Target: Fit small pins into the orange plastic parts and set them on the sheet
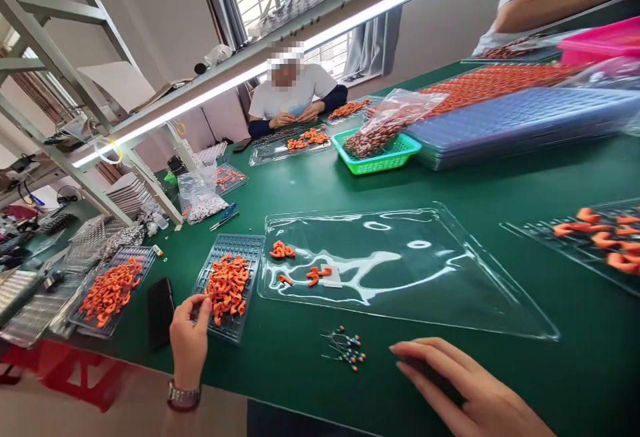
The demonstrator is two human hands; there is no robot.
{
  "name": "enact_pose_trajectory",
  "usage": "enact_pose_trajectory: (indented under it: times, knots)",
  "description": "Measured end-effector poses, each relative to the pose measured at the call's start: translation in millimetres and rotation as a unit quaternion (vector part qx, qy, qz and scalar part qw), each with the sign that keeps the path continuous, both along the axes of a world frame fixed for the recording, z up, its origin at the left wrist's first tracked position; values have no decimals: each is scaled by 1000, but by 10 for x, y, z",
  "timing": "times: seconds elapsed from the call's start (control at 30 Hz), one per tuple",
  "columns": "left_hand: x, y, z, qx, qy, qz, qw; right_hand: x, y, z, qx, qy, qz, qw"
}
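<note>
At the near edge of the green bench (pixel 450 184), the right hand (pixel 470 390) lies flat, palm down, its fingers (pixel 425 357) stretched loosely toward the left and closed on nothing, their tips near a small cluster of thin wire pins with coloured bead heads (pixel 345 350), which lies just to the left of them. The left hand (pixel 190 337), a metal watch (pixel 183 396) on its wrist, reaches up to the near left edge of a dark gridded plastic tray (pixel 240 244), thumb and forefinger pinched at the rim beside a heap of small orange curved rubber pieces (pixel 227 284); whether a piece sits between the fingertips cannot be told. The tray's long axis runs away from the wearer, tilted slightly right, and the left hand is by far the nearer to it. A black phone (pixel 160 310) lies just left of that hand, with a second gridded tray heaped with orange pieces (pixel 111 289) beyond it. Past the pins spreads a large clear plastic sheet tray (pixel 425 270) carrying a few scattered orange pieces (pixel 283 250) at its left end. At the right, another clear tray holds more orange parts (pixel 600 237). Farther back stand a green plastic basket (pixel 395 157) with a bag of parts, a stack of blue-grey trays (pixel 520 124), and a seated co-worker in a white shirt (pixel 295 90), hands together over a tray.
</note>
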State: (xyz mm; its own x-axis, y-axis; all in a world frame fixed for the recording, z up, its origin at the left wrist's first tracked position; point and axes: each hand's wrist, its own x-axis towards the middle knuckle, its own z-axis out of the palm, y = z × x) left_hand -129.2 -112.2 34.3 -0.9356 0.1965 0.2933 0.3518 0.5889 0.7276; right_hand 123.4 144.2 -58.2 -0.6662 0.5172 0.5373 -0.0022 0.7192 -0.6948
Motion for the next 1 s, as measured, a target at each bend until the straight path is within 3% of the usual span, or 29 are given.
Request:
enact_pose_trajectory:
  times: [0.2, 0.33, 0.43, 0.57, 0.67, 0.8, 1.0]
  knots:
    - [-259, -161, -170, -47, 1, -6, 999, -180, 0, 140, -7, -60, 53, 997]
    - [-258, -110, -168, -64, 54, 10, 996, -341, -42, 137, -3, -87, 70, 994]
    - [-139, 131, -116, -80, 104, -28, 991, -419, -59, 160, 10, -112, 75, 991]
    - [52, 716, -61, -141, 102, -224, 959, -445, -71, 214, 17, -109, 70, 991]
    - [71, 1136, -49, -193, 98, -313, 925, -412, -67, 247, 5, -78, 63, 995]
    - [0, 1439, -89, -260, 90, -334, 901, -329, -66, 254, -9, -28, 35, 999]
    - [46, 1483, -171, -289, 83, -324, 897, -215, -127, 267, 19, 35, 7, 999]
